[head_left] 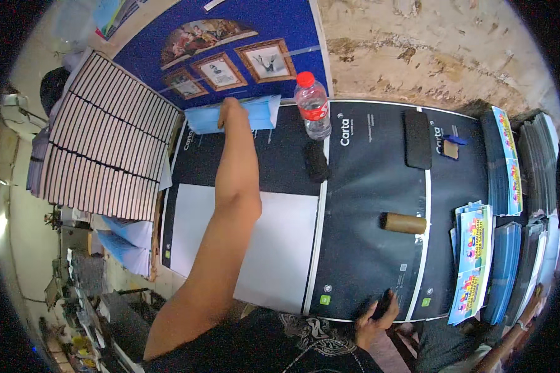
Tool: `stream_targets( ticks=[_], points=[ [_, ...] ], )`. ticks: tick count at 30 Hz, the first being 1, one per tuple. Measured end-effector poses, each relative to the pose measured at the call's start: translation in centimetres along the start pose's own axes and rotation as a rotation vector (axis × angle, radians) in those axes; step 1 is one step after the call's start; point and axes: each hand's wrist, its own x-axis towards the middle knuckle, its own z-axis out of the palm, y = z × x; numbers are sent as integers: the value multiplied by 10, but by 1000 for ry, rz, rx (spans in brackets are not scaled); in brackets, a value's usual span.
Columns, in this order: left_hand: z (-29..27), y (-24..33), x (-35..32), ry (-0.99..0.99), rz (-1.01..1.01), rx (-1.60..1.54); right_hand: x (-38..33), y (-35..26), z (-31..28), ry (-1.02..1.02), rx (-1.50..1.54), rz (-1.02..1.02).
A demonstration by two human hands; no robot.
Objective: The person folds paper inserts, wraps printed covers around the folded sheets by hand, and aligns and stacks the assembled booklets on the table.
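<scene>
— So where do we stand with the left hand (229,112)?

— Our left arm is stretched straight out across the tabletop (367,205) to its far edge, and the hand sits on the pale blue folded sheets (258,112) lying there, just under the blue board with framed pictures (230,59). We cannot tell how far the fingers are closed; we see only the back of the hand, laid on or against the paper.

— And which way does that stack run?

— Its long axis lies left to right along the far edge, across the line of our arm. Most of the sheet shows to the right of the hand, reaching almost to the plastic water bottle (312,105) with the red cap, which stands just beside its right end.

— What about the right hand (379,314)?

— Well apart, down at the near edge, close to our body. It is curled round a small dark object (384,304), fingers wrapped on it. So the left is plainly the nearer one to the blue sheets.

— Anything between the two?

— A white sheet (274,248) under our forearm, and a brown cardboard tube (403,222) lying crosswise further right.
</scene>
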Motion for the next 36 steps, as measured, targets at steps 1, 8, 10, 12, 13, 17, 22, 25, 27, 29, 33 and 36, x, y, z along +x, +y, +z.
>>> stream_targets(
  ticks=[1, 8, 10, 12, 13, 17, 22, 25, 27, 29, 33, 36],
  points=[
    [-13, 7, -12, -15, -28, -7, 1, -2, -1, -44, 14, 41],
    [-1, -21, 6, -49, -16, -119, 8, -14, -6, -70, -22, 35],
    [5, -31, 8, -53, -3, -189, 7, -10, -2, 31, -9, -26],
    [10, -37, 7, -46, 6, -290, 8, -3, 1, 45, -37, -73],
    [10, -40, 7, -42, 3, -362, 7, -1, 1, 55, -58, -113],
    [21, -64, -3, -20, -88, -928, 1, 3, 10, 173, -61, -122],
    [54, -177, -48, 103, -282, -1836, 3, -9, 15, 232, -1, -158],
    [42, -239, -96, 131, -65, -1802, 1, -7, 14, 221, 11, -133],
    [16, -276, -133, 183, 185, -1598, -2, -9, 4, 159, 34, -81],
    [-25, -298, -193, 268, 549, -1127, 11, -23, -14, 80, 292, -28],
    [-58, -294, -280, 360, 1081, -547, 44, -149, -62, -65, 241, -564],
    [-46, -260, -317, -39, 1387, -224, 57, -219, -67, -187, 23, -792]
  ],
)
